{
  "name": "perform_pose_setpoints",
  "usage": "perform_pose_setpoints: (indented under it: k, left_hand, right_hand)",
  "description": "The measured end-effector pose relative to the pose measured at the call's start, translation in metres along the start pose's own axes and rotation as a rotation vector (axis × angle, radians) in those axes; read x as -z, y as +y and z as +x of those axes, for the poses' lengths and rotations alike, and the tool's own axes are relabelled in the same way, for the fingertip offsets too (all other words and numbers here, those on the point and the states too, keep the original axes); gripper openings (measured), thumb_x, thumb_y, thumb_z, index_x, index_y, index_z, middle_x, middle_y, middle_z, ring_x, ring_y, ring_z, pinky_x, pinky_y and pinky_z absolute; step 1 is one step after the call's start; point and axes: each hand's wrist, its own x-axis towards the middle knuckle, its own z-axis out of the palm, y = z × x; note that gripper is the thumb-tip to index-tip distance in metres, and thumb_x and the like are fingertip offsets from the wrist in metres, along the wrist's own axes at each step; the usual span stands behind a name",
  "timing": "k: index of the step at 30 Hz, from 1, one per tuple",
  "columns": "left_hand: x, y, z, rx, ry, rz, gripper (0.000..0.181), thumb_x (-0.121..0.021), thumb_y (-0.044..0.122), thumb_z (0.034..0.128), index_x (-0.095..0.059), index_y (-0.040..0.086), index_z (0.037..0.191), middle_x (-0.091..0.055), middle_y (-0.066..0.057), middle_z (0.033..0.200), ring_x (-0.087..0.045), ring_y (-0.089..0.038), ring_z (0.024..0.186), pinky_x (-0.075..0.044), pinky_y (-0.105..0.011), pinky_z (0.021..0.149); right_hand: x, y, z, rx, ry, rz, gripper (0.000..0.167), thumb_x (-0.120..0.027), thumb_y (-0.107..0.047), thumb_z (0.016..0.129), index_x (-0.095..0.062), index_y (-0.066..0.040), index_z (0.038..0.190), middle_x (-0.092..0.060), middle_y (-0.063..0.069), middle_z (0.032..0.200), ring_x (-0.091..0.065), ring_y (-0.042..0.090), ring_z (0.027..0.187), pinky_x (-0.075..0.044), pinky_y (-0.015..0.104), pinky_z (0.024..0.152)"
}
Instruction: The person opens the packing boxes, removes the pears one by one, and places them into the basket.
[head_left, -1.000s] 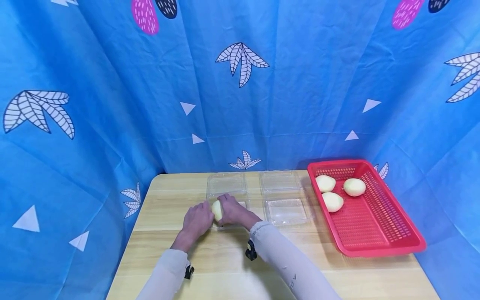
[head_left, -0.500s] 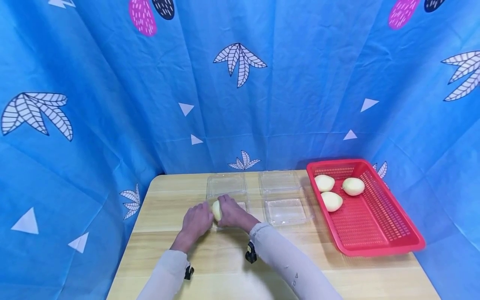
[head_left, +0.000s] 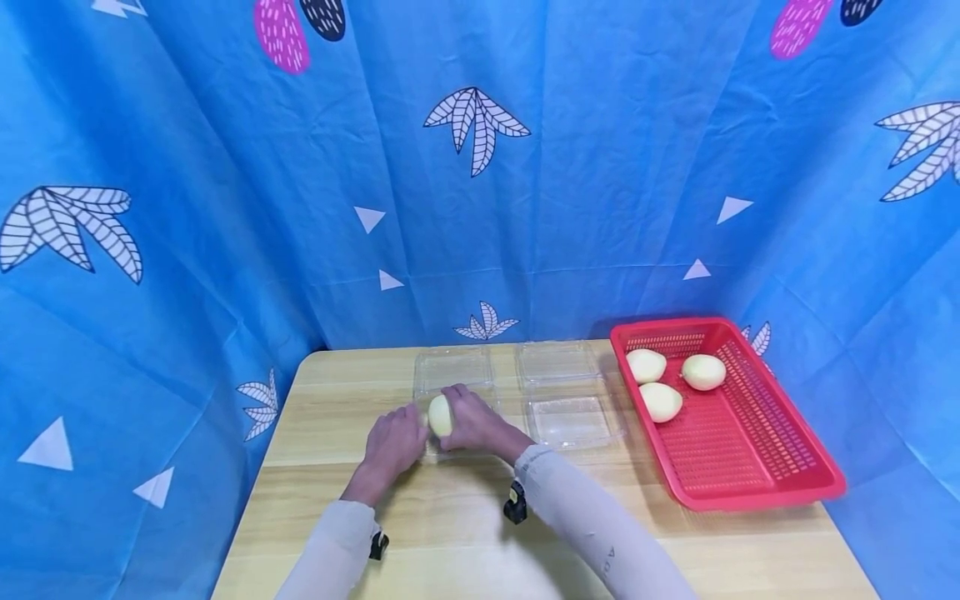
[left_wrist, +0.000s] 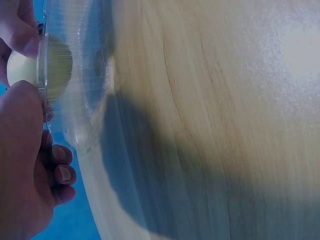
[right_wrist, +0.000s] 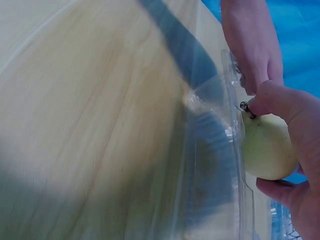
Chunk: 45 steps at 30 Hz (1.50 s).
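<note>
My right hand (head_left: pixel 474 422) holds a small pale yellow-green melon (head_left: pixel 439 416) with a short dark stem. In the right wrist view, thumb and fingers lie on either side of this melon (right_wrist: pixel 268 146), just over the rim of a clear plastic clamshell box (right_wrist: pixel 207 170). My left hand (head_left: pixel 395 439) grips the near left edge of that same box. Seen from the left wrist, the thumb (left_wrist: pixel 22 102) lies at the rim beside the melon, and the other fingers are curled below. The box's lid (head_left: pixel 452 367) lies folded back behind.
A second open clear clamshell box (head_left: pixel 573 422) lies to the right. Further right stands a red perforated plastic basket (head_left: pixel 750 502) with three pale melons (head_left: pixel 662 402) at its far left part. Blue patterned curtain (head_left: pixel 600 167) surrounds the wooden table (head_left: pixel 465 533).
My right hand and the melon have shifted slightly right, showing more of the melon between the hands. The left hand has stayed at the box edge.
</note>
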Motion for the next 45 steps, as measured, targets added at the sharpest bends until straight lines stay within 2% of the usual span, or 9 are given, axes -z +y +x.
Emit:
perform_pose_setpoints:
  k: [5, 9, 12, 18, 30, 38, 45]
  left_hand:
    - [0.001, 0.000, -0.001, 0.004, -0.007, -0.011, 0.020, -0.057, 0.021, 0.0956, -0.047, 0.008, 0.084, -0.046, -0.005, 0.069, -0.040, -0.021, 0.059, -0.041, -0.037, 0.060]
    - [0.002, 0.000, -0.001, 0.014, -0.006, -0.031, 0.019, -0.057, 0.019, 0.0946, -0.046, 0.009, 0.083, -0.046, -0.004, 0.068, -0.040, -0.022, 0.059, -0.040, -0.037, 0.060]
    - [0.002, 0.000, -0.001, 0.013, -0.001, -0.034, 0.019, -0.057, 0.019, 0.0945, -0.046, 0.009, 0.083, -0.045, -0.004, 0.068, -0.040, -0.021, 0.059, -0.039, -0.036, 0.060]
    - [0.002, -0.001, -0.002, 0.008, 0.003, -0.024, 0.020, -0.057, 0.019, 0.0948, -0.045, 0.009, 0.082, -0.044, -0.004, 0.067, -0.039, -0.021, 0.059, -0.039, -0.036, 0.060]
    - [0.001, -0.004, -0.004, 0.010, -0.017, -0.028, 0.017, -0.052, 0.020, 0.0971, -0.047, 0.009, 0.085, -0.046, -0.003, 0.069, -0.041, -0.021, 0.062, -0.042, -0.038, 0.064]
    - [0.002, -0.004, -0.004, -0.025, 0.073, 0.000, 0.021, -0.061, 0.016, 0.0955, -0.048, 0.008, 0.081, -0.047, -0.004, 0.065, -0.045, -0.023, 0.057, -0.046, -0.042, 0.059]
    - [0.000, -0.001, -0.005, -0.049, 0.089, -0.008, 0.022, -0.061, 0.015, 0.0961, -0.047, 0.008, 0.081, -0.043, -0.003, 0.063, -0.040, -0.020, 0.055, -0.042, -0.038, 0.056]
  right_hand:
    - [0.009, 0.005, -0.005, -0.002, 0.009, 0.006, 0.092, -0.087, -0.035, 0.069, -0.047, -0.003, 0.145, -0.059, 0.018, 0.135, -0.064, 0.022, 0.103, -0.055, 0.023, 0.076]
    - [0.023, 0.008, -0.010, 0.026, 0.030, 0.035, 0.088, -0.087, -0.034, 0.067, -0.050, -0.003, 0.141, -0.061, 0.016, 0.130, -0.063, 0.020, 0.099, -0.053, 0.020, 0.071]
    - [0.034, 0.010, -0.015, 0.043, 0.056, 0.041, 0.086, -0.087, -0.032, 0.066, -0.052, -0.003, 0.139, -0.062, 0.015, 0.128, -0.064, 0.021, 0.099, -0.055, 0.023, 0.073]
    - [0.052, 0.016, -0.021, 0.006, 0.104, -0.006, 0.088, -0.087, -0.036, 0.064, -0.052, -0.006, 0.139, -0.060, 0.015, 0.129, -0.065, 0.024, 0.101, -0.059, 0.031, 0.079]
    - [0.081, 0.027, -0.043, -0.052, 0.149, -0.023, 0.086, -0.088, -0.037, 0.067, -0.056, -0.006, 0.140, -0.060, 0.019, 0.130, -0.068, 0.030, 0.101, -0.062, 0.038, 0.079]
    - [0.099, 0.037, -0.062, -0.109, 0.184, -0.025, 0.089, -0.089, -0.038, 0.065, -0.056, -0.005, 0.141, -0.059, 0.020, 0.132, -0.068, 0.033, 0.102, -0.062, 0.042, 0.078]
    - [0.113, 0.049, -0.081, -0.148, 0.187, -0.038, 0.092, -0.088, -0.040, 0.065, -0.054, -0.006, 0.143, -0.058, 0.022, 0.136, -0.068, 0.036, 0.104, -0.063, 0.045, 0.078]
